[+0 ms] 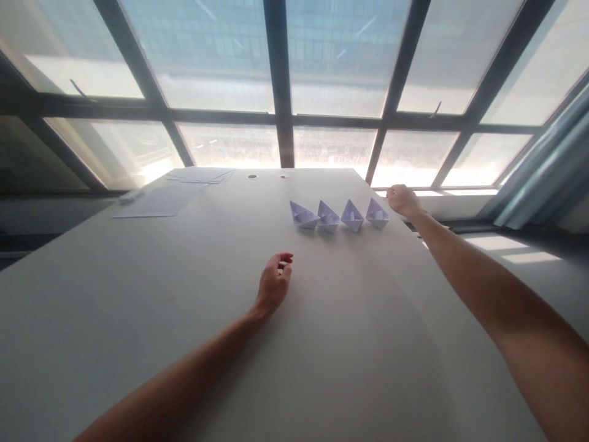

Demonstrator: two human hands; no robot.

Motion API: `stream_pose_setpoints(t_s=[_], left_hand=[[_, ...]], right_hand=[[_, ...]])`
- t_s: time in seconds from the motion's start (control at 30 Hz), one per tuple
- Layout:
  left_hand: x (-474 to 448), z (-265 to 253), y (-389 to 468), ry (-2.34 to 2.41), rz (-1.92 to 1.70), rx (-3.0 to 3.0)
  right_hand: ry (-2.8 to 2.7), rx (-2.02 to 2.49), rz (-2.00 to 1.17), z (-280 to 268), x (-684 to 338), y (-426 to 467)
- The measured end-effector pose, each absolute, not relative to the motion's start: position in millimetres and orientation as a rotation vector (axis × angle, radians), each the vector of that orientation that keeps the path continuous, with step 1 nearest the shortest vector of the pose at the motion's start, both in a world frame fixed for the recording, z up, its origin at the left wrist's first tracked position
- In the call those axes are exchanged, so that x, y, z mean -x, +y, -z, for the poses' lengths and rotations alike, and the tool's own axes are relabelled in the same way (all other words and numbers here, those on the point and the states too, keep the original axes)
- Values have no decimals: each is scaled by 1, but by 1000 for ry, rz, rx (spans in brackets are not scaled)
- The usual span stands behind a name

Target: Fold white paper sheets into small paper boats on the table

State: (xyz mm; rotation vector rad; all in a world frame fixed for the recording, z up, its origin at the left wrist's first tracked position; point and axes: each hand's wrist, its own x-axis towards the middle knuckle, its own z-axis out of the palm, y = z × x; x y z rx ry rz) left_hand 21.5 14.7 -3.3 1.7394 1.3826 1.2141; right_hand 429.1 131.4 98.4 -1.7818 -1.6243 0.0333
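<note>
Several white folded-paper boats stand in a row across the table. The leftmost paper boat is turned more sideways and meets its neighbour. Further right are another paper boat and the rightmost one. My left hand is over the table in front of the row, fingers loosely bent and apart, holding nothing. Just beyond the rightmost boat, near the table's right edge, my right hand is closed with fingers curled. Whether anything is inside it is hidden.
Sheets of paper lie at the table's far left, with a small pale item beside them. Two round holes, one of them a dark-centred grommet, sit near the far edge. Windows rise behind; a curtain hangs right.
</note>
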Motion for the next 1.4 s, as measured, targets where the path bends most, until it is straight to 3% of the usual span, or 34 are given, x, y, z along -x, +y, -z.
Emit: stream_pose_setpoints(t_s=[0.13,0.43,0.73,1.4], left_hand=[[-24,8,15,1346,-1154,-1962],[-26,3,-1,1373,-836,-2514],[-22,10,-1,1374,-327,-2645],[-21,7,-3,1367,-361,-2654]], right_hand=[[-1549,1776,121,-94,-380,92],[-1770,1556,-104,-16,-250,0],[-2050,1782,-136,16,-214,-28],[-2130,1796,-124,15,-214,-31]])
